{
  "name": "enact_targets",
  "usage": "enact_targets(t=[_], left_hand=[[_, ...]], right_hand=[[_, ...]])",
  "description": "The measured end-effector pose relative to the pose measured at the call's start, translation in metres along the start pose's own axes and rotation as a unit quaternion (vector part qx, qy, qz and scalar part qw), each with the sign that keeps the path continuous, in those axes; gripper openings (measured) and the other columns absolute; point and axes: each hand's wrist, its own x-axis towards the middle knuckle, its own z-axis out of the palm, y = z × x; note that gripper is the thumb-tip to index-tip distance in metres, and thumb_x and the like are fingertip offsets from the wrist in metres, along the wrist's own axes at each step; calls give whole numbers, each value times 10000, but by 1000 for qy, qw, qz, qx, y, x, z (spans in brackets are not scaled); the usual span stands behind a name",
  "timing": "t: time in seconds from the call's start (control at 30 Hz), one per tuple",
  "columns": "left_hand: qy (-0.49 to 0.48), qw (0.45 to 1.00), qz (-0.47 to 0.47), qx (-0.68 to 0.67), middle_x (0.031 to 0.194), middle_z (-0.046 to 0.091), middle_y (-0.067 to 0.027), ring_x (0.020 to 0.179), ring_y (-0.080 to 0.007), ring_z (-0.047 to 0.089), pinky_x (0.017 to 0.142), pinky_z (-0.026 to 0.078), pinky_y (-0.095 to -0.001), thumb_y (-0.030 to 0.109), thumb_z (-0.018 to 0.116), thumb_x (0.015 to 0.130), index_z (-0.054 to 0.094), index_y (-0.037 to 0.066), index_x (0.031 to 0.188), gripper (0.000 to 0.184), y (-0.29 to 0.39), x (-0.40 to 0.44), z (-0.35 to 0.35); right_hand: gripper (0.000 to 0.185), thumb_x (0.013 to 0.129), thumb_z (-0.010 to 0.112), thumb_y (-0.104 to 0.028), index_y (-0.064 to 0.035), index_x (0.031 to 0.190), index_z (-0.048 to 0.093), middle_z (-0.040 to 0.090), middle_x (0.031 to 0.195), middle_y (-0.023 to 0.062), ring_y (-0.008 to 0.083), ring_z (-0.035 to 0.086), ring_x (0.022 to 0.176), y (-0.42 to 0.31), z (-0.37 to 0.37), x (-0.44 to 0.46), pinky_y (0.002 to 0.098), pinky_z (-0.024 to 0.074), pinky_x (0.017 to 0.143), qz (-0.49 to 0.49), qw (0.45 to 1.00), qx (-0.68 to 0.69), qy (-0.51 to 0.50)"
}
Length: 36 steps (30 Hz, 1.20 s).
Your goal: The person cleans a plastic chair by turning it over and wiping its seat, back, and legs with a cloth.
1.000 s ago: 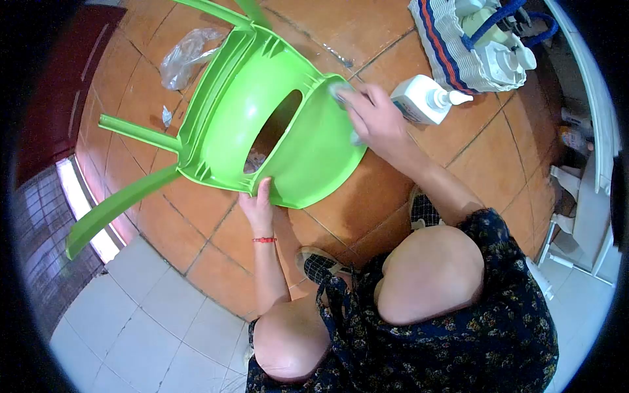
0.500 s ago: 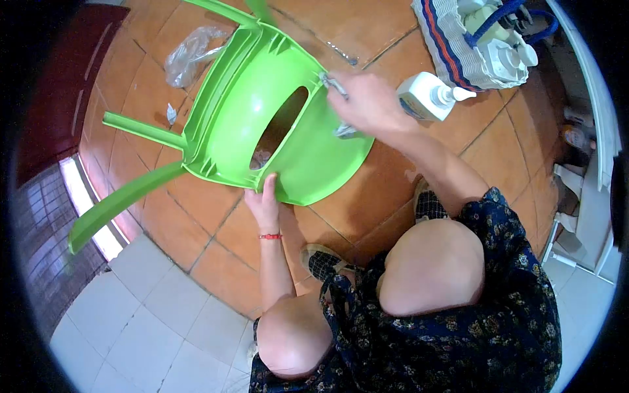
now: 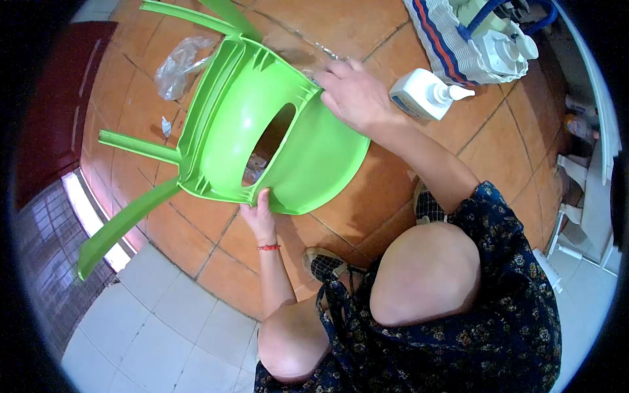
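A green plastic chair (image 3: 226, 131) lies tipped over in front of me, its legs pointing left and up and a long slot in its middle. My left hand (image 3: 260, 221) is closed on the chair's lower edge, with the thumb on the near face. At the upper right edge of the chair, my right hand (image 3: 354, 95) is bent over the rim. A grey cloth is bunched under its fingers, almost wholly hidden now.
To the right stands a white pump bottle (image 3: 422, 95) beside a woven basket (image 3: 438, 42) of bottles. A clear plastic bag (image 3: 177, 69) and a small white scrap (image 3: 166, 126) lie on the tiled floor (image 3: 223, 265) at left.
My right hand has moved up and left from the chair's flat panel to its upper rim, taking the cloth along. The chair has shifted slightly left and down, my left hand still on it.
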Motion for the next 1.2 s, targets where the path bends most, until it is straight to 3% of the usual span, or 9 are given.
enact_targets(t=[0.17, 0.27, 0.37, 0.5, 0.6, 0.83, 0.93, 1.03, 1.2], left_hand=[[-1, 1000, -10, 17, 1022, 624, -87, 900, -150, 585, 813, 484, -295, 91, 633, 896, 526, -28, 1127, 281, 0, 0, -8], [33, 997, -68, 2, 1037, 614, -70, 906, -150, 581, 834, 481, -289, 61, 658, 868, 493, -11, 1187, 366, -2, 0, -24], [52, 993, -76, -71, 1067, 604, -80, 939, -157, 578, 854, 477, -300, 83, 652, 877, 453, 6, 1237, 419, -5, -2, -34], [173, 963, -77, -194, 1131, 549, -73, 1024, -176, 538, 913, 446, -357, 427, 449, 977, 454, 37, 1216, 457, 0, 0, -14], [224, 972, -24, -73, 991, 493, -31, 900, -151, 496, 835, 439, -338, 538, 352, 973, 467, 68, 1095, 499, -5, 7, -2], [299, 954, 13, -16, 818, 438, 3, 775, -136, 465, 739, 439, -312, 558, 413, 944, 465, 81, 895, 483, 18, 3, 29], [298, 954, 8, -10, 782, 440, 5, 733, -134, 463, 713, 435, -296, 523, 432, 943, 454, 86, 842, 450, 12, 4, 19], [257, 962, 54, 74, 806, 480, -1, 735, -133, 477, 704, 436, -292, 462, 434, 941, 490, 81, 871, 391, -15, 5, -13], [231, 968, -88, 39, 1017, 577, -40, 869, -175, 538, 781, 431, -329, 453, 384, 937, 548, 67, 1076, 442, 34, 9, -29]], right_hand=[[269, 840, 522, -165, -73, 1081, 597, 575, 972, 154, 350, 573, 940, 3, -3, -2, 471, 486, 815, 47, 997, -5, -58], [298, 835, 528, -136, -64, 1113, 610, 581, 982, 170, 332, 597, 907, 37, 24, -31, 442, 492, 812, 131, 963, 6, -234], [346, 810, 561, -140, -89, 1146, 630, 625, 921, 165, 324, 613, 917, 47, 45, -69, 410, 508, 841, 41, 967, 251, 14], [363, 848, 535, -121, -52, 1201, 584, 606, 995, 146, 297, 603, 917, 33, 30, -24, 407, 504, 818, -18, 928, 354, 116], [388, 869, 524, -114, -65, 1254, 535, 593, 995, 119, 281, 593, 895, 4, 39, -14, 395, 508, 760, -112, 949, 239, 172], [367, 821, 541, -158, -79, 1179, 548, 578, 984, 40, 183, 568, 850, -2, 40, -75, 341, 496, 690, -98, 987, 64, 109], [448, 773, 575, -87, -89, 1220, 564, 582, 1084, 49, 238, 554, 979, 4, 28, -81, 330, 489, 810, -92, 993, 73, 18], [441, 772, 591, -93, -105, 1213, 584, 579, 1075, 80, 256, 552, 993, 15, 14, -76, 346, 485, 812, -20, 990, 130, -44], [421, 774, 604, -93, -95, 1194, 589, 572, 1095, 124, 285, 565, 984, 22, -4, -30, 386, 485, 827, -6, 942, 332, 49]])
